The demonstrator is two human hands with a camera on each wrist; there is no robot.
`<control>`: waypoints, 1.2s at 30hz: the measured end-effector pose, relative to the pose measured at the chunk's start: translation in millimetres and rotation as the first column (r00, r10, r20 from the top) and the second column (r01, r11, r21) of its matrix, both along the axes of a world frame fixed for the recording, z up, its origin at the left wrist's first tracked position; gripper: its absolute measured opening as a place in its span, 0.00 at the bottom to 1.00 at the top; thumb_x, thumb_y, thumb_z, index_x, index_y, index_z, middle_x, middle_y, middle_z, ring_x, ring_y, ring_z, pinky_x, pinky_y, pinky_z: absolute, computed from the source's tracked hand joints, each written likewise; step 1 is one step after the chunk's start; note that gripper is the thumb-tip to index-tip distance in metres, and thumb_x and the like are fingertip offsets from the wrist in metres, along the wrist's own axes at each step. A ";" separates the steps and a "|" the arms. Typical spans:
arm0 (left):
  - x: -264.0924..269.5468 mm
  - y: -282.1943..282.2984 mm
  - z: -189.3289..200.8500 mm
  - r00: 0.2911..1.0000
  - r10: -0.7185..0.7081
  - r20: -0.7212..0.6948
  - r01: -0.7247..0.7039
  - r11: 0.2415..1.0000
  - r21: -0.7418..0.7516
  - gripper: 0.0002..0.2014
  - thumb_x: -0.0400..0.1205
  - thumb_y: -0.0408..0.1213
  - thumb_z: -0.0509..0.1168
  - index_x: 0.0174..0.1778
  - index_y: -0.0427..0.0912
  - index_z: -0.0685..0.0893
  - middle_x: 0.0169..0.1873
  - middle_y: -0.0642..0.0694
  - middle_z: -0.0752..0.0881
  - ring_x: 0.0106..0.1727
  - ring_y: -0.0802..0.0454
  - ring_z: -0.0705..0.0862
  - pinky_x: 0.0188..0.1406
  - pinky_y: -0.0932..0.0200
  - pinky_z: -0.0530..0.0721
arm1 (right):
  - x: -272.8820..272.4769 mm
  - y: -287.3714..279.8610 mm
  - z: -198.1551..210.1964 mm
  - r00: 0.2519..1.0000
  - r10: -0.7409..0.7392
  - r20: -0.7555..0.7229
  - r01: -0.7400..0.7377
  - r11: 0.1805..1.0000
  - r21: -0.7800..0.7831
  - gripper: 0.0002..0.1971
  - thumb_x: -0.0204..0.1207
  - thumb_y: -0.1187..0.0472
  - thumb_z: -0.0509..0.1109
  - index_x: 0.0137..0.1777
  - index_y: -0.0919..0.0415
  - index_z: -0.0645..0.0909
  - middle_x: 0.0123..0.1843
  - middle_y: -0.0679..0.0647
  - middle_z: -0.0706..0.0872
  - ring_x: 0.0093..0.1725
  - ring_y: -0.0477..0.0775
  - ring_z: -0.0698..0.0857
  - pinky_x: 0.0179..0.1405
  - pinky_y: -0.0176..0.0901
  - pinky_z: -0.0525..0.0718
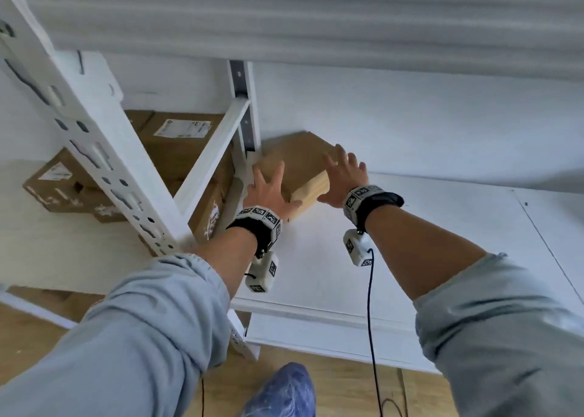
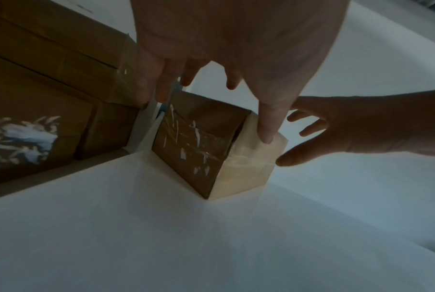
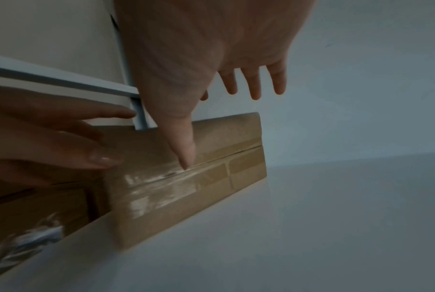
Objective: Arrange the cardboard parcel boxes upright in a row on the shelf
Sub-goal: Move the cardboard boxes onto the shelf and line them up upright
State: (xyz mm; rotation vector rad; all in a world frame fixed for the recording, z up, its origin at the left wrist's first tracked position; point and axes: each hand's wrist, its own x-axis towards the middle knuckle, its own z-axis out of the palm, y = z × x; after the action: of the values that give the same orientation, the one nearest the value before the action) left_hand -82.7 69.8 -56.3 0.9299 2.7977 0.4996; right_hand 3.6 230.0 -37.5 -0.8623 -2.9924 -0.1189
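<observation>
A plain cardboard parcel box (image 1: pixel 300 163) stands on the white shelf board (image 1: pixel 410 242), close to the rear upright post (image 1: pixel 246 113). My left hand (image 1: pixel 275 192) lies with spread, straight fingers on the box's left side. In the left wrist view its thumb (image 2: pixel 267 130) touches the pale taped end of the box (image 2: pixel 199 150). My right hand (image 1: pixel 339 179) spreads flat against the right side. In the right wrist view its thumb (image 3: pixel 186 156) presses the taped seam of the box (image 3: pixel 211 177). Neither hand curls round the box.
Several more cardboard boxes, some labelled (image 1: pixel 183 144) (image 1: pixel 63 182), lie jumbled in the left bay behind the slotted front upright (image 1: pixel 94 144). A diagonal brace (image 1: pixel 208 157) divides the bays. The upper shelf's underside (image 1: pixel 316 15) hangs overhead. A foot in a blue cover (image 1: pixel 284 391) stands below.
</observation>
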 end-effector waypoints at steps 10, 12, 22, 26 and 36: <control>-4.6 19.8 -27.2 1.000 -0.010 0.029 0.005 0.990 0.141 0.43 0.80 0.47 0.70 0.87 0.53 0.52 0.83 0.36 0.31 0.83 0.29 0.59 0.77 0.45 0.71 | -13.5 26.9 -25.5 0.964 -0.092 -0.249 -0.008 0.927 -0.374 0.49 0.61 0.53 0.87 0.79 0.57 0.65 0.71 0.65 0.64 0.64 0.70 0.78 0.71 0.54 0.77; 2.6 16.3 -18.4 0.999 -0.010 0.049 0.005 0.994 0.107 0.43 0.80 0.46 0.70 0.87 0.50 0.52 0.84 0.35 0.35 0.82 0.28 0.59 0.77 0.42 0.70 | -1.0 15.2 -14.9 0.962 -0.105 -0.251 0.004 0.928 -0.373 0.47 0.60 0.50 0.87 0.77 0.57 0.67 0.69 0.64 0.65 0.62 0.69 0.78 0.69 0.54 0.78; 88.6 -44.0 67.9 0.991 -0.063 0.118 0.062 0.998 0.014 0.42 0.81 0.46 0.69 0.86 0.45 0.50 0.85 0.32 0.40 0.76 0.26 0.69 0.71 0.41 0.75 | 99.7 -59.2 66.0 0.975 -0.158 -0.159 0.095 0.935 -0.341 0.44 0.64 0.44 0.84 0.77 0.52 0.65 0.70 0.63 0.64 0.64 0.67 0.74 0.55 0.57 0.85; 120.3 -67.8 93.3 0.992 -0.117 0.054 0.116 0.993 0.024 0.42 0.81 0.45 0.68 0.86 0.45 0.52 0.85 0.33 0.42 0.76 0.29 0.70 0.69 0.41 0.77 | 136.3 -85.7 87.4 0.966 -0.195 -0.171 0.139 0.946 -0.292 0.44 0.65 0.42 0.83 0.76 0.53 0.65 0.69 0.64 0.65 0.62 0.67 0.75 0.51 0.56 0.84; 171.6 -146.0 106.9 0.968 -0.251 -0.031 0.251 0.968 -0.003 0.43 0.82 0.46 0.69 0.86 0.45 0.51 0.86 0.37 0.42 0.75 0.31 0.72 0.68 0.42 0.79 | 207.8 -187.4 94.9 0.935 -0.289 -0.204 0.248 0.947 -0.205 0.45 0.68 0.40 0.80 0.78 0.59 0.63 0.69 0.68 0.66 0.59 0.68 0.76 0.50 0.56 0.83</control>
State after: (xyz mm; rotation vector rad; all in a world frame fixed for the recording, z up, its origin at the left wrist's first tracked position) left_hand 88.9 -76.2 50.6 1.2795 2.6520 0.4524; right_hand 211.4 42.6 57.4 -1.2100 -2.6827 0.2319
